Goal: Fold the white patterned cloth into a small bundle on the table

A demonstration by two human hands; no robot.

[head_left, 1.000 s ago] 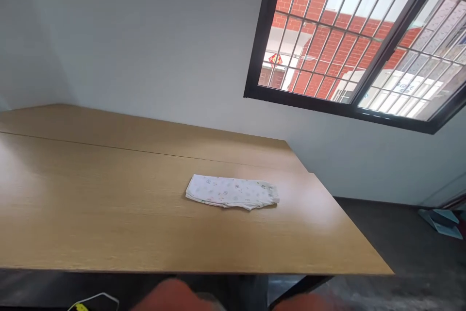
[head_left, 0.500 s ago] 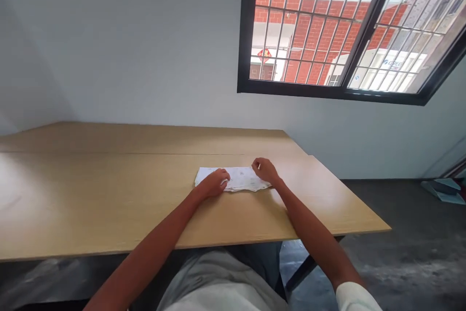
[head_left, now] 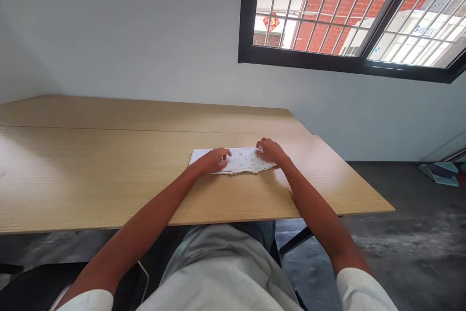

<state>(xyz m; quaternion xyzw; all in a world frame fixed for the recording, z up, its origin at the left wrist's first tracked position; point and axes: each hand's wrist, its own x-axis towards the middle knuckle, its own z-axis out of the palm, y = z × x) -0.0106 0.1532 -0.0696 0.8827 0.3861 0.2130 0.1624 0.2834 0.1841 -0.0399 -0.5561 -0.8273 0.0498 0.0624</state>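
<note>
A folded white cloth with a small printed pattern point(head_left: 242, 159) lies on the wooden table point(head_left: 109, 175), a bit right of centre. My left hand point(head_left: 214, 159) rests on its left part, fingers bent over the fabric. My right hand point(head_left: 269, 151) lies on the cloth's right end, fingers curled at its edge. Both arms reach out from the near side of the table.
A white wall stands behind the table, with a black-framed barred window point(head_left: 345, 15) at the upper right. The table's right edge point(head_left: 349, 175) drops off to a dark floor. Folded blue and white items point(head_left: 440, 172) lie on the floor at far right.
One second ago the cloth lay alone with no hands on the table. Both hands reached out and settled on its two ends; the cloth now looks slightly shifted and rumpled.
</note>
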